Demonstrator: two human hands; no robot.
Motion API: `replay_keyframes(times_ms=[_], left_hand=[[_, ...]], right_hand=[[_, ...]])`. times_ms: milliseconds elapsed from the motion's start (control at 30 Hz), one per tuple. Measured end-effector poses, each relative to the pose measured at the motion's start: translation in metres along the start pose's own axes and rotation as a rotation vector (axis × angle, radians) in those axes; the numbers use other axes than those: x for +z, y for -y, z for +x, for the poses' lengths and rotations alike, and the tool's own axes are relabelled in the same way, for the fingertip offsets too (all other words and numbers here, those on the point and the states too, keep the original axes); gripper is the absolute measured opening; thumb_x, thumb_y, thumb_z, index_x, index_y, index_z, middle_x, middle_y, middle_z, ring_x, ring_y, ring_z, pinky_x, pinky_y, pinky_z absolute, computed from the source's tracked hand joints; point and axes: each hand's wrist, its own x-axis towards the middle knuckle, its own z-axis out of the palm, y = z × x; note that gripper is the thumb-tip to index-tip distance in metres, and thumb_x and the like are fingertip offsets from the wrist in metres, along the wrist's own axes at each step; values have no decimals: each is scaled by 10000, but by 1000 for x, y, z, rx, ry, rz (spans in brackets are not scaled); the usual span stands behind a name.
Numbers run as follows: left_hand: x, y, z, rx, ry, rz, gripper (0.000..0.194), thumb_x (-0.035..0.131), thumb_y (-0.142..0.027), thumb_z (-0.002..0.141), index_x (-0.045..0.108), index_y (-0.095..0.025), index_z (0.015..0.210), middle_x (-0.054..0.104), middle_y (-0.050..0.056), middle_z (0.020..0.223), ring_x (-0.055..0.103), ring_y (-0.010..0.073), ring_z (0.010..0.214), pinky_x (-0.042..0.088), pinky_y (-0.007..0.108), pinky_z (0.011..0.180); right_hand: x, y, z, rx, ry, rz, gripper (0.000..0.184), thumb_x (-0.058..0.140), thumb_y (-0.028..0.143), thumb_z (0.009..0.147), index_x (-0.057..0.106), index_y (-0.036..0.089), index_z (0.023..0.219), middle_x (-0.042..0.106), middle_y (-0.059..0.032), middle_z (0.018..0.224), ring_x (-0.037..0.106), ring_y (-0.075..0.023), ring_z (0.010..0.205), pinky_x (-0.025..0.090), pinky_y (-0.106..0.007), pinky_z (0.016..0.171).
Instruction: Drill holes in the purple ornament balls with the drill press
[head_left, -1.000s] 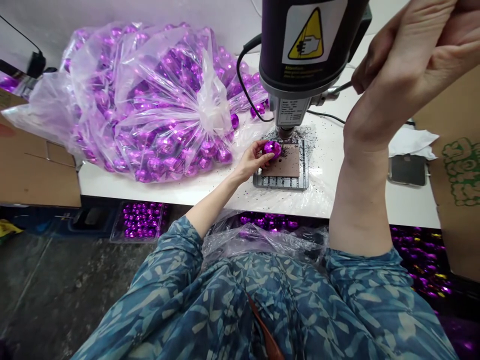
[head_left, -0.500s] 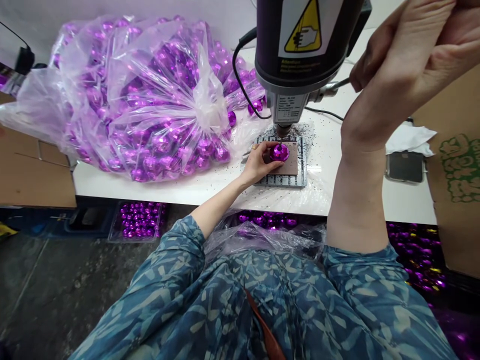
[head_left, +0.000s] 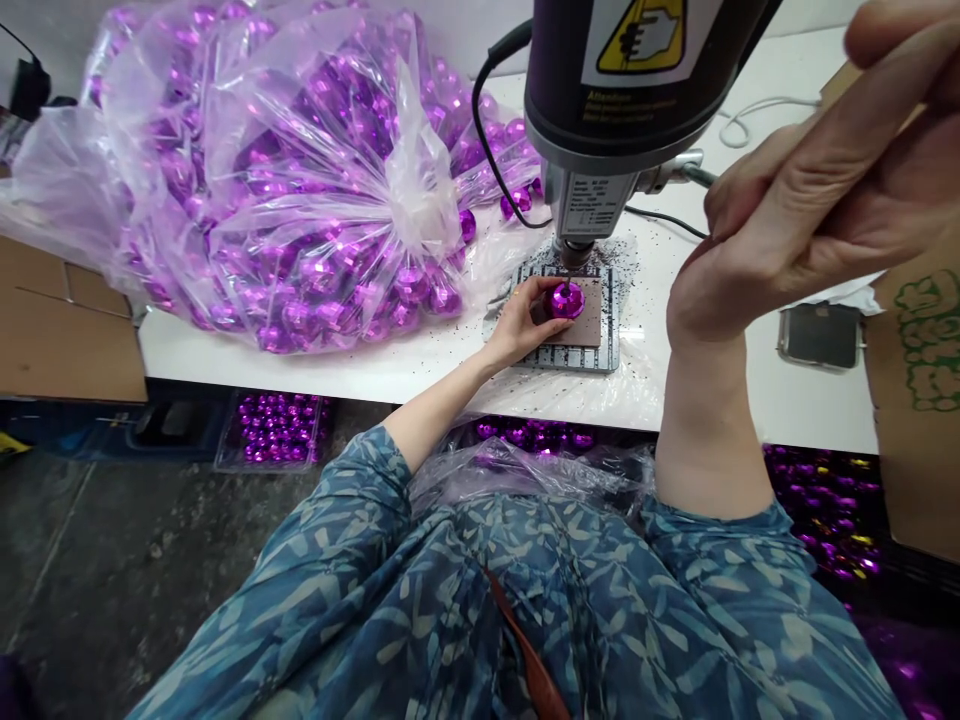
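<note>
The left hand (head_left: 523,322), in the middle of the frame, has its thumb and fingers pinched on a shiny purple ball (head_left: 568,299). The ball sits on a brown board (head_left: 586,327) – right under the tip of the drill machine (head_left: 622,110). The board lies on a gray metal plate (head_left: 611,358), with dark crumbs around it. The right hand (head_left: 817,190), at the upper right, has bent fingers by the machine's handle (head_left: 697,174) – I cannot tell how tightly they grip it. A big clear bag (head_left: 300,190) of purple balls fills the upper left.
</note>
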Motion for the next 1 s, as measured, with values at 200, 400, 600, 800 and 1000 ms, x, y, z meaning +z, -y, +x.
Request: replay_keyframes(times_ms=[200,400,600,800,1000], left_hand=[[-1,-2,0,-11,10,6,574,899,-422,926,634,-259,1408,743,108,1398,690,316,1358,555,523,1205],[-1,0,0,7,10,-35,588,885,-482,934,621,-257,1409,739,103,1397,692,315,1353,558,522,1193],[1,7,1,20,-6,-64,641,885,-582,915,633,-256,1407,745,109,1383,695,327,1337,550,527,1191],[2,10,-1,25,-12,-87,673,879,-636,904,647,-262,1413,746,108,1374,717,324,1304,572,534,1168],[3,12,3,23,-20,-72,648,903,-585,900,644,-269,1404,746,99,1363,722,315,1307,581,525,1169]], right_hand=[[-4,-35,-4,-193,34,9,867,346,858,832,531,65,1132,597,16,1214,409,168,612,243,-82,594],[-12,-46,-11,-179,32,-27,872,296,869,851,504,54,1083,612,70,1115,371,208,588,241,-74,612],[-20,-61,-12,-151,74,-25,813,199,771,884,503,40,1068,604,87,1041,359,232,580,256,-42,645],[-23,-95,-8,-140,104,-21,862,136,808,819,485,26,916,376,49,634,265,187,502,273,-21,621],[-11,-42,-7,-62,60,0,784,321,764,831,577,59,1060,651,80,1088,371,199,577,232,-65,590]])
